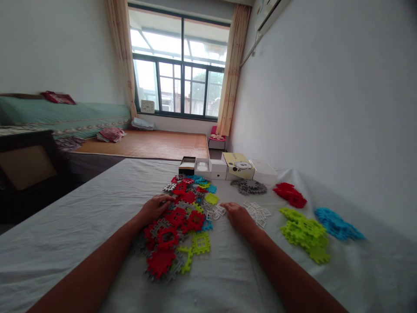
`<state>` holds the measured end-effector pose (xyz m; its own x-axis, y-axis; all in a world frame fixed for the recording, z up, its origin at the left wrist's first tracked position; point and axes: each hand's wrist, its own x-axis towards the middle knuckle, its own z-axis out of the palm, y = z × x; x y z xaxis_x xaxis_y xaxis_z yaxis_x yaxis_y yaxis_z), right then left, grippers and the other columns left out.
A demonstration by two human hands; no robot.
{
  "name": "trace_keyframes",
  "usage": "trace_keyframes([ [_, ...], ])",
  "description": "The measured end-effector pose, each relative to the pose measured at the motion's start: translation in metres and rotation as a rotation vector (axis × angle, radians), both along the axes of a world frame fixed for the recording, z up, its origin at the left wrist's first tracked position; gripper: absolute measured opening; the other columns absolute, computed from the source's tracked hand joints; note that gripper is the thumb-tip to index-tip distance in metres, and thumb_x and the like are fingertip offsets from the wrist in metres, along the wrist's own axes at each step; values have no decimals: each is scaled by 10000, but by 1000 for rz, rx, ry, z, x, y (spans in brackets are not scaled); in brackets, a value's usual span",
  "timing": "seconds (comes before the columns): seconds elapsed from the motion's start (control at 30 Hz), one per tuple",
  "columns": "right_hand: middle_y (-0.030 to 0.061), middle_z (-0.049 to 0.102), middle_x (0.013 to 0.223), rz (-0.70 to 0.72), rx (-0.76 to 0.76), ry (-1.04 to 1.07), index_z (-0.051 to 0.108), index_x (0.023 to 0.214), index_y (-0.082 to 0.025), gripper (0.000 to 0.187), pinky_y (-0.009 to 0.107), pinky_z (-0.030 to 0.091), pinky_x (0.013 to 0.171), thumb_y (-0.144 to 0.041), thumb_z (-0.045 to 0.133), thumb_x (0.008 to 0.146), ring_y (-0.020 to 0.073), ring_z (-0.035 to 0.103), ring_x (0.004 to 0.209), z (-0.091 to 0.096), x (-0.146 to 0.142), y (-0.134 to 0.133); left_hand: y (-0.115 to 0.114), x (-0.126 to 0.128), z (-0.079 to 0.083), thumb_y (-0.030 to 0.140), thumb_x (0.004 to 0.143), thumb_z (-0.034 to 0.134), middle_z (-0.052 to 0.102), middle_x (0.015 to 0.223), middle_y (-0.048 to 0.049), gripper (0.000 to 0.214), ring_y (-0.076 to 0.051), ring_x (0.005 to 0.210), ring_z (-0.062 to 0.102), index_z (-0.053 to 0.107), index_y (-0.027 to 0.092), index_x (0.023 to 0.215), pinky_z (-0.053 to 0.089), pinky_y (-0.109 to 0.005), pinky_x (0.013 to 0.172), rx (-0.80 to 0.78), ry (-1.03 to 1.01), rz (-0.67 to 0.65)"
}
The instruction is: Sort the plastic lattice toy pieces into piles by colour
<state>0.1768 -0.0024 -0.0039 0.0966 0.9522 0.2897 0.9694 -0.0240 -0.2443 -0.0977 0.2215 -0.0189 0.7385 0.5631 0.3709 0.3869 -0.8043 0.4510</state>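
Two hands rest on the bed, and I see them from the head camera only. My left hand [155, 208] lies palm down on the left edge of the mixed pile of tiles [182, 217], with its fingers curled over a few red and grey ones. I cannot tell if it really grips one or just presses on them. My right hand [240, 218] lies flat and loose on the white sheet [81, 226], holding nothing. Its fingertips are just beside some small white tiles [217, 212] at the right edge of the pile.

The mixed pile sits in the middle of the bed. Sorted heaps lie toward the right edge: white pieces [259, 213], a grey heap [249, 186], a red heap [290, 194], a green heap [304, 232] and a blue heap [337, 224]. Small boxes [228, 167] stand in a row along the far edge.

I think the tiles are light, stiff plastic. They have toothed edges, so they may hook on each other. Pinching one by its rim should work best.

The tiles under my left palm are hidden. My arms are cut off at the bottom. The far tiles are blurry, so I cannot count them.
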Motion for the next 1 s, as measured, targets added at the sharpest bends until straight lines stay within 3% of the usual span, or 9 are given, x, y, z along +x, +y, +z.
trace_keyframes([
  [0.17, 65, 610, 1139, -42, 99, 44, 570, 1138, -177, 408, 237, 392, 926, -60, 373, 800, 141, 558, 1038, 2, 10, -3, 1, 0, -3, 389, 807, 424, 670, 993, -24, 341, -189, 956, 585, 668, 241, 995, 424, -281, 877, 6, 5, 2],
  [0.27, 65, 639, 1045, -181, 126, -11, 608, 1048, -190, 324, 260, 423, 868, -105, 396, 818, 159, 581, 955, 3, 24, -8, 1, 0, -4, 384, 807, 429, 668, 998, -21, 331, -189, 965, 580, 668, 245, 989, 418, -283, 882, 9, 4, 18],
  [0.37, 83, 629, 1058, -293, 116, -124, 615, 1037, -200, 273, 334, 422, 868, -165, 458, 816, 215, 529, 1026, 3, 34, -11, 1, 0, -4, 387, 807, 433, 666, 1004, -19, 327, -190, 966, 579, 668, 246, 986, 418, -283, 880, 7, 10, 18],
  [0.43, 91, 587, 1155, -254, 121, -164, 583, 1116, -205, 302, 365, 403, 902, -232, 470, 836, 230, 466, 1113, 1, 31, -10, 1, 0, -3, 383, 811, 430, 663, 1008, -22, 330, -188, 965, 579, 664, 243, 995, 418, -282, 879, 7, 13, 9],
  [0.63, 54, 474, 1321, 69, 48, -131, 467, 1267, -263, 392, 370, 333, 996, -358, 404, 892, 197, 378, 1225, -9, -8, 5, 2, 0, -3, 386, 808, 432, 665, 1003, -26, 329, -188, 960, 580, 667, 244, 990, 419, -288, 884, -7, 7, 7],
  [0.77, 61, 579, 1195, 150, -4, -58, 511, 1227, -232, 378, 314, 377, 959, -292, 497, 854, 177, 460, 1134, -8, -15, 7, 2, 0, -3, 382, 803, 434, 663, 1016, -26, 333, -191, 966, 576, 666, 248, 1000, 417, -294, 888, -11, 6, 5],
  [1.0, 30, 676, 965, 129, 34, 39, 647, 1003, -213, 232, 248, 424, 867, -150, 526, 815, 152, 545, 965, -2, -6, 2, 1, 1, -2, 373, 807, 422, 659, 1021, -31, 338, -196, 975, 577, 664, 240, 1002, 416, -291, 887, 12, 32, 8],
])
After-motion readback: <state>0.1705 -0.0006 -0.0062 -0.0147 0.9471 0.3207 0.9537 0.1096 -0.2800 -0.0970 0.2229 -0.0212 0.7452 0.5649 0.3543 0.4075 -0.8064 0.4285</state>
